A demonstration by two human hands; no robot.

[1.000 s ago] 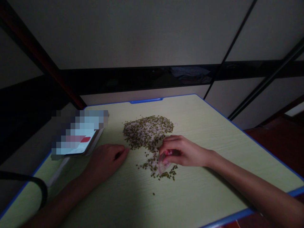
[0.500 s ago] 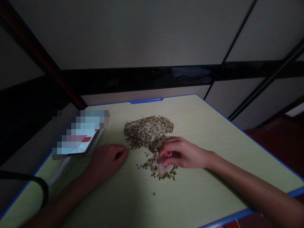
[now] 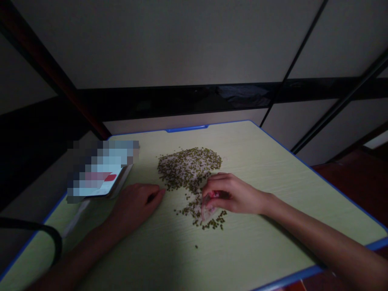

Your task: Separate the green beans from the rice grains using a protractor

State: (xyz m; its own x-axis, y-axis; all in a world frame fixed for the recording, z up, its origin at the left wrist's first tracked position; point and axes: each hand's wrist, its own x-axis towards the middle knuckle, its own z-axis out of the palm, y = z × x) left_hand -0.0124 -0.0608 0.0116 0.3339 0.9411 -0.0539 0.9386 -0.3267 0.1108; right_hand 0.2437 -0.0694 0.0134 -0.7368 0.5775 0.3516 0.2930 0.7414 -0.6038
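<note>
My right hand point(image 3: 227, 192) pinches a small, clear, pinkish plastic piece point(image 3: 207, 210) between thumb and fingers. Its exact kind is hard to make out, and something red shows inside the grip. The piece is over a smaller scatter of green beans point(image 3: 216, 221) mixed with pale grains. Just beyond lies the larger pile of green beans and white grains point(image 3: 189, 165), close to my right fingertips. My left hand point(image 3: 136, 204) rests on the table left of the pile, fingers curled in and thumb against them; nothing shows in it.
The pale table point(image 3: 257, 250) has a blue rim and a blue handle point(image 3: 188, 129) at its far edge. A lit screen device point(image 3: 106, 186), partly pixelated, stands at the left beside my left hand. A black strap or cable point(image 3: 56, 238) curves at lower left. Cabinet panels point(image 3: 182, 48) rise behind.
My right hand has shifted very slightly left and away from me, and the plastic piece has tilted a little with it. My left hand has stayed in place.
</note>
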